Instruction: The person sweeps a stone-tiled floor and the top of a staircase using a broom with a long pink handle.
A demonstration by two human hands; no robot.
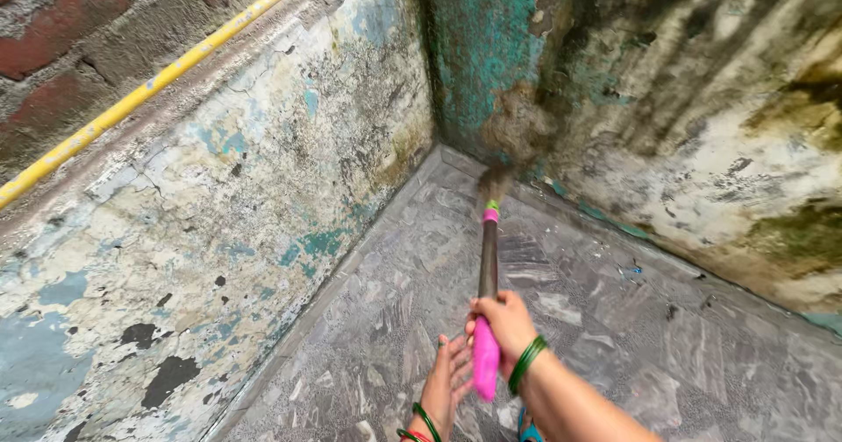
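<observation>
One broom (488, 258), held out toward the far corner: dark slim shaft, bright pink grip at the near end, a pink and green band at the far end, then a blurred brown tuft of bristles up against the foot of the far wall. Right hand (502, 321) closed around the shaft just above the pink grip, a green bangle (526, 363) on the wrist. Left hand (445, 382) just beside it on the left, fingers spread and open, palm turned toward the pink grip, holding nothing; green and red bangles on that wrist too.

Two walls meeting in a corner at the far middle: left wall (219, 205) with peeling pale and blue paint and dark chipped spots, right wall (702, 117) stained teal, green and black. Grey marbled tile floor (614, 319) narrowing into the corner, widest near and to the right; little room around the bristles, boxed in by both walls. One yellow pipe (167, 75) running slantwise along the top of the left wall, red brick (61, 47) above it. A few small bits of debris on the floor near the right wall.
</observation>
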